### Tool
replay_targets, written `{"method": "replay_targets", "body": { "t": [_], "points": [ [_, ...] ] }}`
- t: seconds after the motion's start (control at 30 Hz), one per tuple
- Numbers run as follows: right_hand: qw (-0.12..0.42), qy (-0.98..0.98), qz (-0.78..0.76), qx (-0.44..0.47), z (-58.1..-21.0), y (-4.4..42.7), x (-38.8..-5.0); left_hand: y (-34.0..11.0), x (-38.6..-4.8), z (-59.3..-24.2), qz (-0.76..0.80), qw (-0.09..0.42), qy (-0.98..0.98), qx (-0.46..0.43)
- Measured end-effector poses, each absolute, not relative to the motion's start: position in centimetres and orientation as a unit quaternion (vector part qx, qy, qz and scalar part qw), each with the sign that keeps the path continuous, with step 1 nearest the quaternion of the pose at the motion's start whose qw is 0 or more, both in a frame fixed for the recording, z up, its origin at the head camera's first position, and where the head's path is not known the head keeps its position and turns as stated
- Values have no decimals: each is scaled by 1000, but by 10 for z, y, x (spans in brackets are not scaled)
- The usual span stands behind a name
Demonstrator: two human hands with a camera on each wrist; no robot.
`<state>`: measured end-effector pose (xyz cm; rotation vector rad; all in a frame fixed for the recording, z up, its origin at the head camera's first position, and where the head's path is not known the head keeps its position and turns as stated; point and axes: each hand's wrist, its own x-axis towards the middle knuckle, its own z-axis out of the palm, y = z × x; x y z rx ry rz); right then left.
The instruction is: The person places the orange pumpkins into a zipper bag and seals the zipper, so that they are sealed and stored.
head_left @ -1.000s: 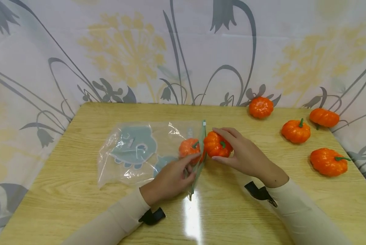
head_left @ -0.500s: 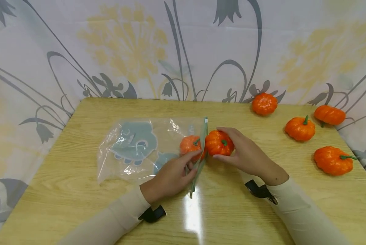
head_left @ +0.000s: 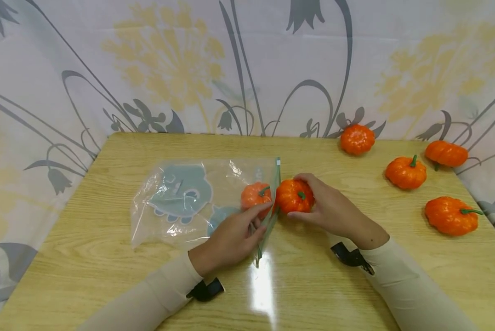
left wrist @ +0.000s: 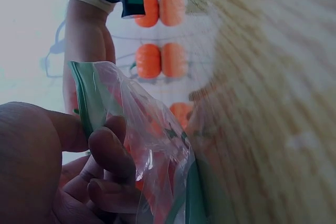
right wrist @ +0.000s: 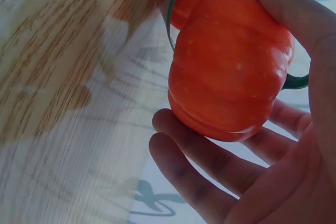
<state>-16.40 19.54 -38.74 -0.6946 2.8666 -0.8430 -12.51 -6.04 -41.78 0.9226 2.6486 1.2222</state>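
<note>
- Held pumpkin (head_left: 293, 196): I have it just outside the mouth of the clear bag (head_left: 222, 188), its side close against the green rim (head_left: 277, 174); I cannot tell whether the two touch.
- Right hand (head_left: 330, 202): I keep thumb and fingers spread wide around the pumpkin, part of its underside bare in the right wrist view.
- Left hand (head_left: 232, 236): I pinch one side of the rim closely between thumb and fingers; the left wrist view shows the other side low by the table (head_left: 106, 239), so the mouth gapes.
- Bagged pumpkin (head_left: 253, 195): it sits within the bag, right behind the opening.
- Likely fault, blockage: I judge that the bagged pumpkin, lying so near the entrance, could stop the held one short.
- Likely fault, snagging: a slack rim could fold under the held pumpkin or catch its green stem (head_left: 301, 195).
- Likely fault, slipping: should my pinch loosen, the thin film could close up or slide along the smooth table.
</note>
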Motion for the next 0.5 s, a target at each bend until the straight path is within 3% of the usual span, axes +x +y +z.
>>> {"method": "replay_targets", "body": {
  "t": [0.5],
  "points": [
    [38,928,-274,-251,-391,194,-163,-60,-124,-418,404,40,860,308]
  ]
}}
